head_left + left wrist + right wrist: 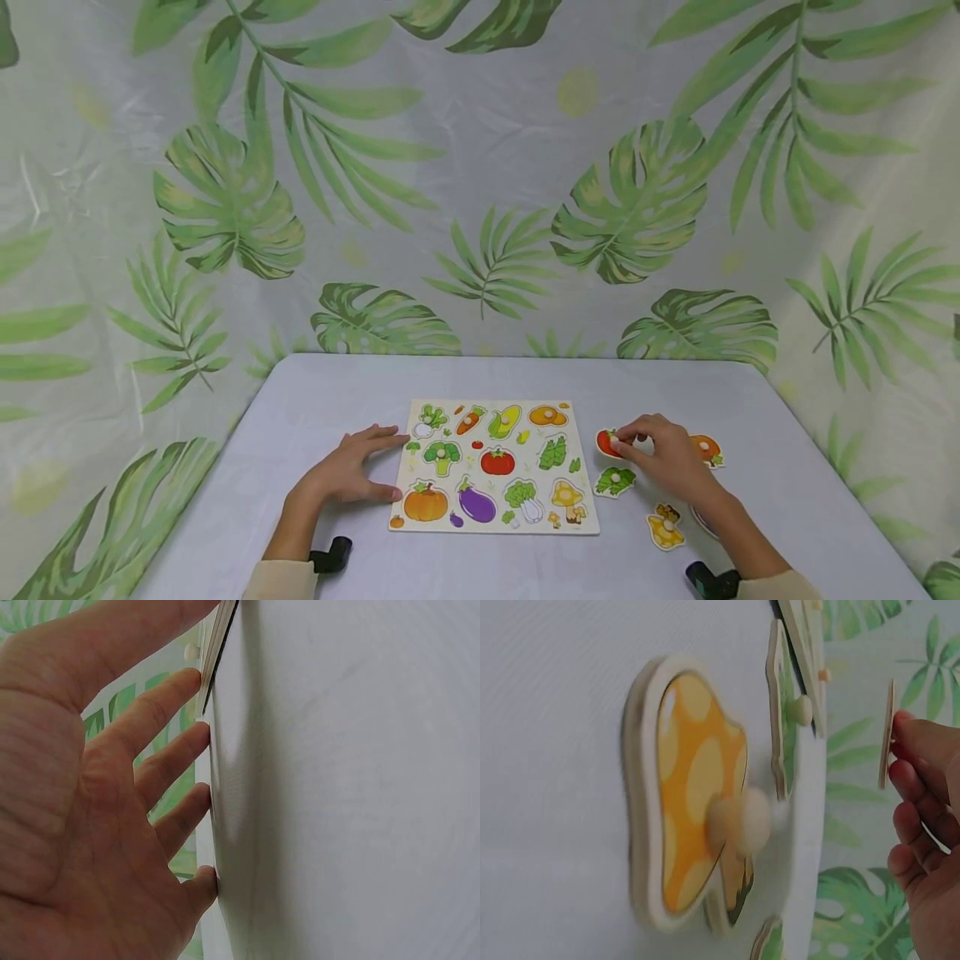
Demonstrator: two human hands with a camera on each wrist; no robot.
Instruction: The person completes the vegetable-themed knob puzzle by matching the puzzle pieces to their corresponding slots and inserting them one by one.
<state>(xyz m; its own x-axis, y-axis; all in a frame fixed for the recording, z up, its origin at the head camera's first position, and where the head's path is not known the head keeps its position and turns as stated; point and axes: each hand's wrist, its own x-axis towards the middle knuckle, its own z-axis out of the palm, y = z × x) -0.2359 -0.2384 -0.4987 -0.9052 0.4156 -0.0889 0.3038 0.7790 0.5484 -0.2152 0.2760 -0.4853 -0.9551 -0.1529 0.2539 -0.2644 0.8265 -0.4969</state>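
Observation:
My right hand (670, 458) pinches a red tomato puzzle piece (606, 443) between thumb and fingertips, just right of the puzzle board (495, 417). In the right wrist view that piece (886, 750) shows edge-on, held off the tabletop. My left hand (347, 467) lies at the board's left edge, thumb and index fingertip at the rim, fingers spread; in the left wrist view its fingers (169, 712) reach out nearly straight. Vegetable pictures cover the board, among them a tomato (498, 462), a pumpkin and an eggplant.
Right of the board lie a green leafy piece (615, 482), a yellow mushroom piece (665, 528) with a round knob (751, 820), and an orange piece (705, 449) partly behind the right hand. Another piece (703, 523) is mostly hidden under the right forearm. A leaf-patterned curtain (495, 175) hangs behind the white table.

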